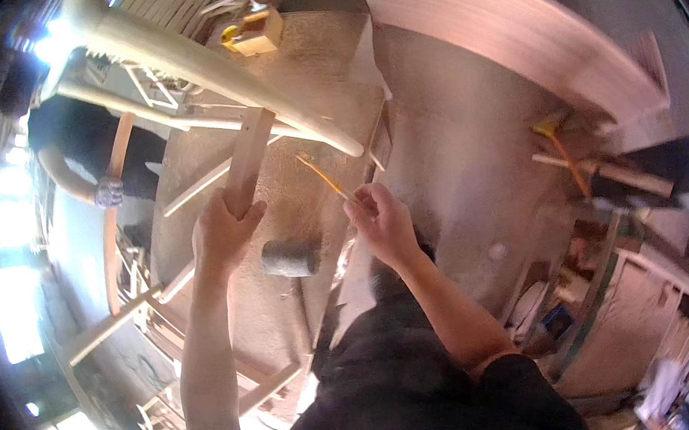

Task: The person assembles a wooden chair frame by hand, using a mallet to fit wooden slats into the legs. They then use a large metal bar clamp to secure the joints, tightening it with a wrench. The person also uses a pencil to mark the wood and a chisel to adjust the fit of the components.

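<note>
My left hand (224, 228) is closed around the lower end of a flat wooden bar (249, 158), which stands tilted upward. Its far end is close to the long pale rails of a wooden frame (221, 81). Pinched in the fingers of my right hand (380, 221) is a thin yellow-orange stick (325, 177), pointing up and left toward the bar but apart from it. I cannot make out whether its small tip is a brush. A mallet with a dark grey head (290, 257) lies on the worktable (188, 168) below and between my hands.
At the left another person's gloved hand (109, 192) grips a long wooden piece (110, 248). A wooden box with a yellow item (258, 33) sits at the table's far end. Stacked boards (501, 26) stand far right. Near an orange-handled tool (560, 150) is some timber. Frame parts (154, 319) fill the lower left.
</note>
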A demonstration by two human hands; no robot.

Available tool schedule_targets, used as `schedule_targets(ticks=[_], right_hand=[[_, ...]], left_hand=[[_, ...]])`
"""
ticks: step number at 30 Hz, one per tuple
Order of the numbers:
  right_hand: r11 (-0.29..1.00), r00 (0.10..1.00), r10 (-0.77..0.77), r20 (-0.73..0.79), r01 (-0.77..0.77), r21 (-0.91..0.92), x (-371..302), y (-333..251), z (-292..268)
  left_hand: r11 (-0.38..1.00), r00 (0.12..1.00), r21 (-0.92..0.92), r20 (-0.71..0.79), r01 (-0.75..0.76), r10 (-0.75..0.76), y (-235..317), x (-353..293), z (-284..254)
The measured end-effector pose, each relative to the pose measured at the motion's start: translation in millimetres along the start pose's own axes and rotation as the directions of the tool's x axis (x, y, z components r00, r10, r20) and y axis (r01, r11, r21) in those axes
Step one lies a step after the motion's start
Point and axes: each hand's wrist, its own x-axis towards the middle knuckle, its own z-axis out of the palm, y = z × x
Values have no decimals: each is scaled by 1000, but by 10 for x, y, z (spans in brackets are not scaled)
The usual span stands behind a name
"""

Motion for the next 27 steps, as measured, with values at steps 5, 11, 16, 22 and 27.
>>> schedule_targets(ticks=[5, 11, 16, 22, 27], right_hand=[[987, 996, 77, 47, -82, 137, -173, -95, 284], [912, 983, 62, 174, -127, 391, 87, 31, 697], [790, 983, 33, 178, -135, 598, 273, -38, 857], [700, 991, 36, 131, -119, 705, 518, 43, 688], [665, 998, 54, 24, -54, 745, 571, -95, 544]], left_hand=[[934, 990, -345, 130, 94, -52, 142, -57, -106], [974, 993, -201, 76, 107, -93, 215, -12, -32], [963, 996, -254, 23, 86, -83, 16, -71, -132], [994, 999, -107, 32, 20, -17, 197, -68, -47], [989, 999, -141, 28, -35, 39, 77, -43, -69]])
